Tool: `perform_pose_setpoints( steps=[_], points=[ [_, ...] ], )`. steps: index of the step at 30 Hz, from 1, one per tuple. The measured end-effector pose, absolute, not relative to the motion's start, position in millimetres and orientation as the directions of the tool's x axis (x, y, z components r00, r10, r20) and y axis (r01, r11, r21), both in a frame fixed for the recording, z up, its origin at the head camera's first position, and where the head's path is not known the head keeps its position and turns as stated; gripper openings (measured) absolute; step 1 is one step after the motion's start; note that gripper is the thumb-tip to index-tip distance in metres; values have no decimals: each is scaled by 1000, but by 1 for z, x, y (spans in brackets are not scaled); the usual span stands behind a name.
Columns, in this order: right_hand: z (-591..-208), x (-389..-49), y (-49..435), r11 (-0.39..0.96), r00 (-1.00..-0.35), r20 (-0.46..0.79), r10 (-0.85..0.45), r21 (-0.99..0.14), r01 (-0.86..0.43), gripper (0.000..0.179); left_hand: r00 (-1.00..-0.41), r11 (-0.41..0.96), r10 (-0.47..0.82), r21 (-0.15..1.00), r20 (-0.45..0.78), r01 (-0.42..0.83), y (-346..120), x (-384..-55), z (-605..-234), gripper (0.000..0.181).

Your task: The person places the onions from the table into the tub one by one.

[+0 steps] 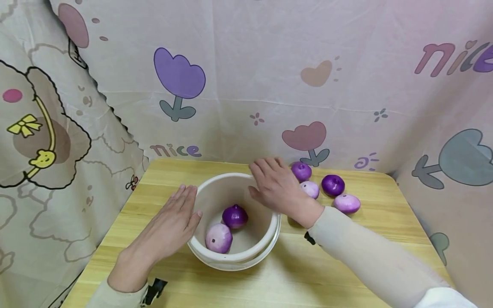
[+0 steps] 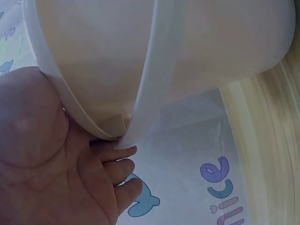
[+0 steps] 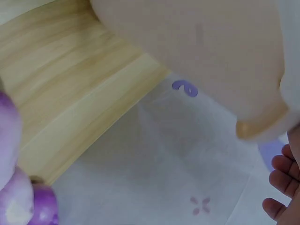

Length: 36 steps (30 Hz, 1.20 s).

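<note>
A white bucket [image 1: 227,258] stands upright with two purple onions inside, one dark [image 1: 235,216] and one pale [image 1: 218,238]. My left hand [image 1: 169,224] lies along the left of the rim, fingers straight and thumb toward the opening. Its palm and fingertips show right at the bucket's edge in the left wrist view. Across the opening, my right hand [image 1: 275,184] reaches over the right rim, fingers loosely bent and thumb over the inside. Only some of its fingertips [image 3: 283,183] appear in the right wrist view, beside the bucket, holding nothing.
Several more purple onions lie on the wooden table [image 1: 154,192] right of the bucket, including a dark one [image 1: 333,185] and a pale one [image 1: 347,204]. My right forearm passes in front of them. A patterned cloth [image 1: 239,77] hangs behind the table and at both sides.
</note>
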State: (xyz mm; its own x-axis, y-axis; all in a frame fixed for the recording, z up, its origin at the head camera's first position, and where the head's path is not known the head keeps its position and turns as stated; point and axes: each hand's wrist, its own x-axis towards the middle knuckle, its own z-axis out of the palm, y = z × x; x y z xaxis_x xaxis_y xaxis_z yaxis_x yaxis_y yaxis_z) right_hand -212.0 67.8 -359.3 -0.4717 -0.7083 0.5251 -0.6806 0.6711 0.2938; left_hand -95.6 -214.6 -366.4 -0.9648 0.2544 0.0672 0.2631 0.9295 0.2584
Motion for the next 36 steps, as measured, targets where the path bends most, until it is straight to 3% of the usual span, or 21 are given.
perform_pose_setpoints(
  steps=[9, 18, 28, 36],
  points=[
    [-366, -225, 128, 749, -518, 609, -601, 201, -632, 50, -967, 929, 247, 266, 66, 256, -214, -95, -367, 69],
    [-394, -221, 177, 754, -526, 589, -613, 237, -613, 51, -968, 930, 243, 271, 57, 249, -214, -94, -368, 69],
    [-432, -206, 198, 652, -532, 394, -749, 301, -695, 77, -971, 930, 234, 281, 46, 237, -214, -94, -367, 70],
    [-463, -199, 208, 624, -554, 288, -781, 345, -701, 97, -971, 930, 235, 281, 46, 238, -214, -94, -368, 69]
  ],
)
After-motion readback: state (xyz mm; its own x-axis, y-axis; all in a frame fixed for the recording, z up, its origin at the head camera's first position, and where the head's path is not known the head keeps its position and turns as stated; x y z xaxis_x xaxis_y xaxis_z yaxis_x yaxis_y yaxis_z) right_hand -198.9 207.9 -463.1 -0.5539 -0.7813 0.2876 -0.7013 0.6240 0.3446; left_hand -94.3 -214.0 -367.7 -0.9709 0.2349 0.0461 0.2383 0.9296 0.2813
